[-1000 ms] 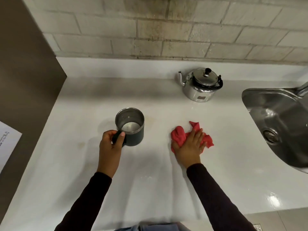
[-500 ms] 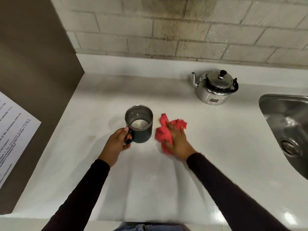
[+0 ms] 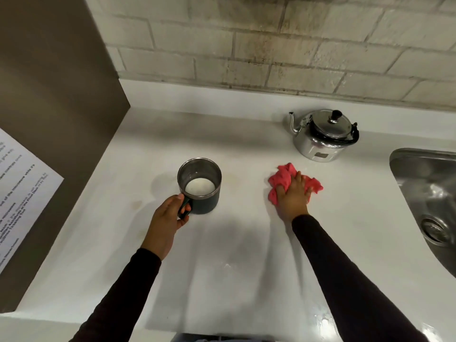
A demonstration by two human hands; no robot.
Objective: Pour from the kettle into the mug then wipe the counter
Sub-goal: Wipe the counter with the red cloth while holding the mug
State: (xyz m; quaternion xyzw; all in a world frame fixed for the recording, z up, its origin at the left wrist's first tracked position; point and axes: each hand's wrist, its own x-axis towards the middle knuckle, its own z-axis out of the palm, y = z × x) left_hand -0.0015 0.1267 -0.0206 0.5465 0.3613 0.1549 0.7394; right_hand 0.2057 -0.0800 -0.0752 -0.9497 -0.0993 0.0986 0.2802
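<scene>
Milk-white liquid sits low inside the one dark mug (image 3: 200, 185), which stands upright on the white counter (image 3: 246, 255) a little left of the middle of the frame. I see one shiny metal kettle (image 3: 323, 134) in the upper right of the frame, upright near the back wall, with its lid on, so I cannot tell what is in it. Part of one steel sink (image 3: 429, 201) shows at the right edge, and I see only a drain at its bottom. My left hand (image 3: 167, 218) is curled around the mug's handle, fingers closed on it, with the arm coming up from the lower left in a dark sleeve. My right hand (image 3: 293, 196) lies flat with its fingers spread, pressing down on the one red cloth (image 3: 283, 178), which is bunched up on the counter right of the middle. The cloth is near the kettle, just below it in the frame, and well apart from the mug. The right arm comes up from the lower right, also in a dark sleeve. One sheet of paper (image 3: 22, 191) with printed words hangs at the left edge on a brown panel (image 3: 56, 77).
</scene>
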